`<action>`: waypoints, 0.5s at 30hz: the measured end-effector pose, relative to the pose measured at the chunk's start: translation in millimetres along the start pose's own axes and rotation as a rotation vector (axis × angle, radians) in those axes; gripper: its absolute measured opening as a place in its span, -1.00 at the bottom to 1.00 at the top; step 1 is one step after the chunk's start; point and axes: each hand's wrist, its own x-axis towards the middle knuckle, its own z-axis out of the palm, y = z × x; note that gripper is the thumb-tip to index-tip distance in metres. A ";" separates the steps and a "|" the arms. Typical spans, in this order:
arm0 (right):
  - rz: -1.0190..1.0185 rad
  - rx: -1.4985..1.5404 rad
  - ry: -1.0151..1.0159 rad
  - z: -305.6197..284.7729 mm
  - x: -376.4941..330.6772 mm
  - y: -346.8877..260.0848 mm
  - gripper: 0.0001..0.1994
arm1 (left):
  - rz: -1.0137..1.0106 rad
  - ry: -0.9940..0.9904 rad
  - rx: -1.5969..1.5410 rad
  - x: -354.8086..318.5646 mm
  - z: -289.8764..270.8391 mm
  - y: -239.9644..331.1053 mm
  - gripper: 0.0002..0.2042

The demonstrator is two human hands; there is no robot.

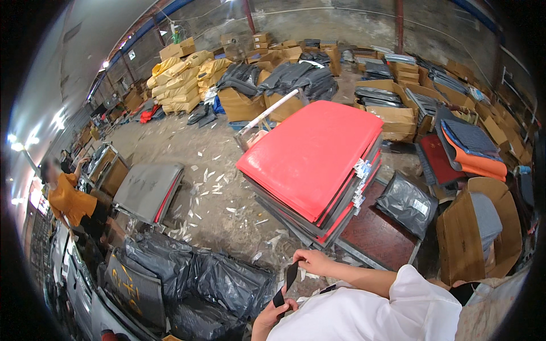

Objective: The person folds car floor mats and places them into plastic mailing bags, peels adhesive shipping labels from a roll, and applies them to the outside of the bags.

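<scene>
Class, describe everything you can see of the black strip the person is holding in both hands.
The black strip is narrow, flat and dark, with a slightly glossy look, perhaps tape or plastic; its material is unclear. It runs slanted, stretched between the two hands. The right hand pinches its upper end, and the left hand grips its lower end. It hangs above the littered concrete floor, in front of the person's white sleeve.

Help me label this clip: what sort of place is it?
Probably a warehouse or packing workshop: a stack of flat red and grey mats, piled brown cardboard boxes, and filled black plastic bags on a littered concrete floor.
</scene>
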 end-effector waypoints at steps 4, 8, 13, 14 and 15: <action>0.193 0.036 0.151 -6.9 6.9 -0.7 -0.84 | -0.062 0.067 0.044 0.4 17.9 14.0 -0.37; 0.078 -0.275 -0.006 -23.1 13.9 18.3 -0.74 | -0.123 0.054 0.037 -3.0 11.2 12.7 -0.45; -0.287 -0.155 -0.454 5.3 -4.7 6.4 -0.41 | -0.111 0.092 0.014 -2.5 14.9 8.4 -0.53; -0.338 -0.073 -0.503 10.7 -6.9 -0.9 -0.46 | -0.140 0.123 -0.005 -0.9 14.3 4.5 -0.53; -0.324 -0.028 -0.548 18.7 -8.3 6.3 -0.50 | -0.171 0.153 -0.023 0.7 14.6 1.7 -0.54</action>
